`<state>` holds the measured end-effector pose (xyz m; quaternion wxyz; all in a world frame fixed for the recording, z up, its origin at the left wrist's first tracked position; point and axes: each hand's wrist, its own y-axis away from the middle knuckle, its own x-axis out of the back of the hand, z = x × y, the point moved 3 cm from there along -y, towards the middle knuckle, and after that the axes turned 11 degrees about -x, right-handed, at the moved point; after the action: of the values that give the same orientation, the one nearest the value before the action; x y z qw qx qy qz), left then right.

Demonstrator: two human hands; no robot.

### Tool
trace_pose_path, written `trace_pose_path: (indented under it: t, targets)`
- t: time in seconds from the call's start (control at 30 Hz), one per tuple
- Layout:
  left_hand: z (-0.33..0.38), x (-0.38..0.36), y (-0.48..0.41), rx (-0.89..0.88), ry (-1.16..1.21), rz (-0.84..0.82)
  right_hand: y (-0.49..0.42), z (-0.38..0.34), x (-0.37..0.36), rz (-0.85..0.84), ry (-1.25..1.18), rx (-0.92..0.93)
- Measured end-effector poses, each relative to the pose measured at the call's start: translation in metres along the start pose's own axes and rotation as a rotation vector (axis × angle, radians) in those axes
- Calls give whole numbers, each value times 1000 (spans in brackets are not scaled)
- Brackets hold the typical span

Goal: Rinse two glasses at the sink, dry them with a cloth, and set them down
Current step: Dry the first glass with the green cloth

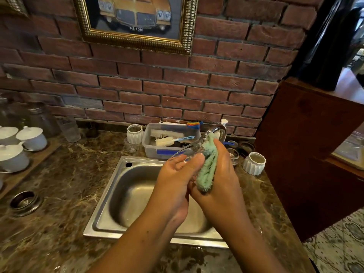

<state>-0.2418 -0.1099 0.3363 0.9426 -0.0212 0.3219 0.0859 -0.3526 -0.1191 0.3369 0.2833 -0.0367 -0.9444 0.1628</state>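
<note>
Your left hand [177, 174] grips the glass [188, 149], likely slippery and fragile, by its body; your right hand [223, 170] pinches the soft cloth [207, 166].

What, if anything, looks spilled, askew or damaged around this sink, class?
Only one thing stands out: dark wet-looking patches on the counter just in front of the sink, probably splashed water. The glass is tilted only because the left hand holds it while the right hand holds the cloth to it.

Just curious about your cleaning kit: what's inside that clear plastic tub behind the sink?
The tub holds a white scrubbing brush and a blue-handled bottle brush. Its right part is hidden behind the glass being dried.
</note>
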Motion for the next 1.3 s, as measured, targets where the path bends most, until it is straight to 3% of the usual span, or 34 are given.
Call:
trace_pose_path:
  t: [0.1, 0.2, 0.3, 0.43, 0.57, 0.67, 0.77, 0.87, 0.97, 1.07, 1.1, 1.17, 1.23, 1.3]
  targets:
    - [-4, 4, -6, -28, 52, 49, 4, 6, -9, -141, -466, -145]
    - [-15, 6, -5, -163, 4, 56, 10, 10, -23, -229, -1125, -587]
    - [-24, 12, -5, -341, -255, 7, 11, 12, -27, -331, -1408, -871]
    - [-22, 28, -13, -481, -516, -31, 14, 17, -24, -420, -1462, -925]
    - [-18, 58, -25, -407, -460, 85, 24, 41, -16, -505, -1361, -993]
    - [-12, 79, -25, -402, -474, 89, 27, 58, -10, -435, -1109, -1065]
    - [-12, 89, -19, -364, -569, -30, 32, 69, -9, -359, -809, -1114]
    - [-24, 95, -7, -232, -613, -193, 34, 81, -10, -288, -885, -1192]
    - [-35, 95, 11, -116, -634, -327, 23, 79, -4, -111, -998, -1088]
    - [-43, 92, 19, -62, -676, -408, 11, 52, 6, 29, -830, -752]
    - [-44, 89, 19, -24, -650, -409, 9, 39, 9, 1, -688, -593]
    - [-43, 83, 19, 49, -538, -402, 11, 18, 10, -229, -399, -266]
    - [-39, 81, 20, 99, -391, -407, 15, 11, 7, -503, -265, -112]
    - [-33, 80, 24, 161, -255, -426, 17, 10, 10, -639, -196, -28]
